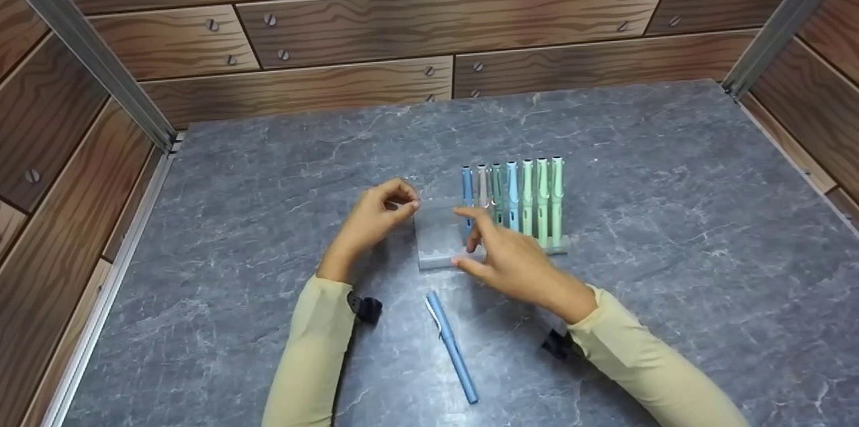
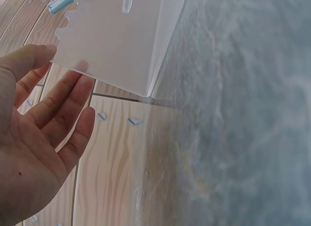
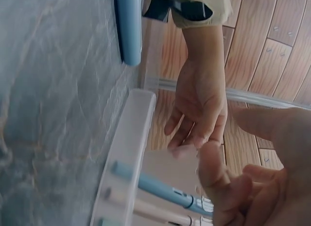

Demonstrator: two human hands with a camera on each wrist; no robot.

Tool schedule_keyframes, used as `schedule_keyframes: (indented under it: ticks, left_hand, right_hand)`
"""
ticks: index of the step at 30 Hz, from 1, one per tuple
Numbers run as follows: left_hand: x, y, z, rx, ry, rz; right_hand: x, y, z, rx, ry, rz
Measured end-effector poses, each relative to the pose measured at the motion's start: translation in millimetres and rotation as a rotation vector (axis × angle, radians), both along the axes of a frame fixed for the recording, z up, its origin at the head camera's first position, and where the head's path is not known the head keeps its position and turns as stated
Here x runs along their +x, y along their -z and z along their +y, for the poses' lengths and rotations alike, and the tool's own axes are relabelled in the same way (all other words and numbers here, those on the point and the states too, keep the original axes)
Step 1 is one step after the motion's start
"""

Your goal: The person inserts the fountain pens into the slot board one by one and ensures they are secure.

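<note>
A clear acrylic pen stand [image 1: 439, 232] holds several upright pens, from a blue pen [image 1: 468, 178] through a grey and a dark green one to light green pens [image 1: 556, 195] on the right. My left hand [image 1: 376, 215] pinches the stand's upper left edge between thumb and fingertips, and the left wrist view shows the fingers behind the clear panel [image 2: 112, 36]. In front of the stand hovers my right hand [image 1: 513, 262], thumb and index finger spread, nothing between them. Nearer to me, a loose blue pen [image 1: 453, 350] with a silver clip lies on the table.
The grey marbled table [image 1: 268, 212] is enclosed by wood-patterned walls [image 1: 402, 24] at the back and sides. Metal posts [image 1: 100, 58] stand at the corners. A dark wrist camera [image 1: 366, 309] sits on the left sleeve, another [image 1: 557, 344] on the right.
</note>
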State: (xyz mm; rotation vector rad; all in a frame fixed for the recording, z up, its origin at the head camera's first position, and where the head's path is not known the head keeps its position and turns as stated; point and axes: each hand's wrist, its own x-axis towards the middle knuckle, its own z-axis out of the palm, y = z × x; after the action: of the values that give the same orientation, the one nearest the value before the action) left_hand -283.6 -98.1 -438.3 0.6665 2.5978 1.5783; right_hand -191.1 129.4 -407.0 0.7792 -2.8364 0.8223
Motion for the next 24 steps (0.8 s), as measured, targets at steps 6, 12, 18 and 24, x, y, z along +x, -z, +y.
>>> schedule_keyframes:
  ticks: [6,12,18,24]
  left_hand:
    - [-0.6,0.2,-1.1,0.009,0.01,0.0]
    - [-1.3,0.0,-0.8,0.013,0.009,-0.001]
    - [-0.8,-0.5,-0.4,0.007,0.004,-0.008]
    - [0.2,-0.8,-0.8,-0.011,0.001,-0.009]
  right_hand:
    - [5.1,3.5,-3.7,0.04,-0.044,-0.092]
    - [9.2,8.2,-6.3,0.044,-0.081,-0.116]
    - [13.5,11.5,-9.0,0.075,-0.122,-0.106]
    - [18.9,15.3,-11.7,0.111,-0.169,-0.162]
